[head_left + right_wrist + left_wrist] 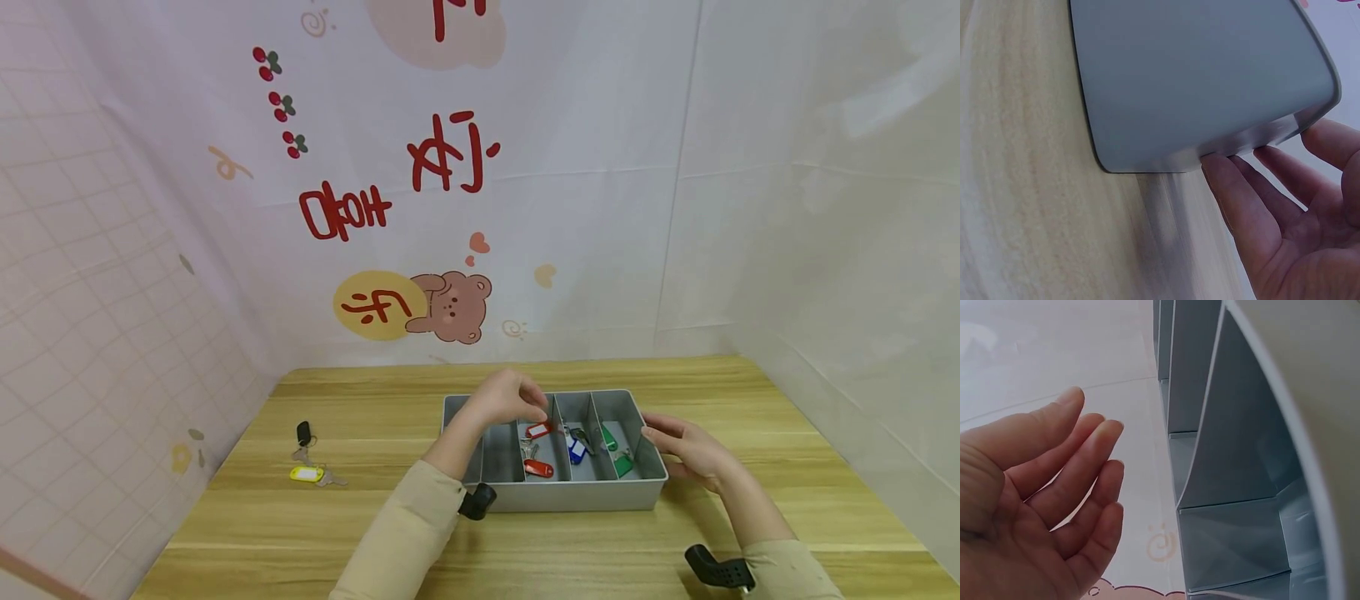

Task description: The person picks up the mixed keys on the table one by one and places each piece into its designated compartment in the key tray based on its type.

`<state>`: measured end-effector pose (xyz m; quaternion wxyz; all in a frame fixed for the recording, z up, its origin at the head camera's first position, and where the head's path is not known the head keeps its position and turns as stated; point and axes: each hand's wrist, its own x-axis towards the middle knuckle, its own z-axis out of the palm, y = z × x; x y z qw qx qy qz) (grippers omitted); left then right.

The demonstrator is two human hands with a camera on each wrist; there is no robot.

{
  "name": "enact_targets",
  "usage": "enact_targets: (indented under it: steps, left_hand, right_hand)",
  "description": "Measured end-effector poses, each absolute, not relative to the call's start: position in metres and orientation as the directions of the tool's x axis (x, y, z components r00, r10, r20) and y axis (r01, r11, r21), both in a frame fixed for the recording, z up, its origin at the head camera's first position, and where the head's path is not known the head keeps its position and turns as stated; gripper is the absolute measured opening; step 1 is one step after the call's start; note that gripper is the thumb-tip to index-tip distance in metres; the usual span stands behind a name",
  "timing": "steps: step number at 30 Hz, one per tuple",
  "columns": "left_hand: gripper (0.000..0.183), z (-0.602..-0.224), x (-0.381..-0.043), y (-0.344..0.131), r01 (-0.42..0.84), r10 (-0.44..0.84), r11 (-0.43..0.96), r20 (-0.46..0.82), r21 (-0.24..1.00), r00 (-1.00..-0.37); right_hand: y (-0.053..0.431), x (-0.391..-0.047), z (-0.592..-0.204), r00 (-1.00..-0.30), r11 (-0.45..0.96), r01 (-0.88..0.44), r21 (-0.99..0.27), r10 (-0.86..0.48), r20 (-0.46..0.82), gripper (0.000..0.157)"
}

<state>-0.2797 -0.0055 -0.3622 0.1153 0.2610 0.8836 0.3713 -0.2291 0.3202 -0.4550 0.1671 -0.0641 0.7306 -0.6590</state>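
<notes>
A grey divided tray (570, 498) stands on the wooden table. My left hand (510, 398) hovers over its back middle part, fingers loosely bent; the left wrist view shows nothing between thumb and fingers. Just below that hand, one compartment holds keys with red tags (538, 468). To the right of it lie keys with blue tags (577, 451), and the rightmost compartment has green tags (623, 464). The compartment left of the red tags looks bare where it shows; my forearm hides part of it. Fingertips of my right hand (693, 454) rest against the tray's right end wall, the thumb at its rim.
At the left of the table lie a key with a black fob (303, 433) and a key with a yellow tag (307, 474), close together. A white printed curtain (585, 208) hangs behind the table and along both sides.
</notes>
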Motion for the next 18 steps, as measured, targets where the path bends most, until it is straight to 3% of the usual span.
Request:
enact_targets:
  steps: [9, 18]
  left_hand:
    - [0.028, -0.359, -0.274, -0.010, 0.421, 0.589, 0.523, 0.042, 0.741, -0.807]
    - [0.028, -0.358, -0.266, -0.016, 0.468, 0.621, 0.474, 0.094, 0.746, -0.778]
  right_hand:
    - [0.320, -0.230, -0.454, -0.931, 0.116, 0.121, -0.986, -0.332, -0.153, 0.068]
    - [0.320, -0.228, -0.453, -0.929, 0.113, 0.117, -0.987, -0.338, -0.149, 0.067]
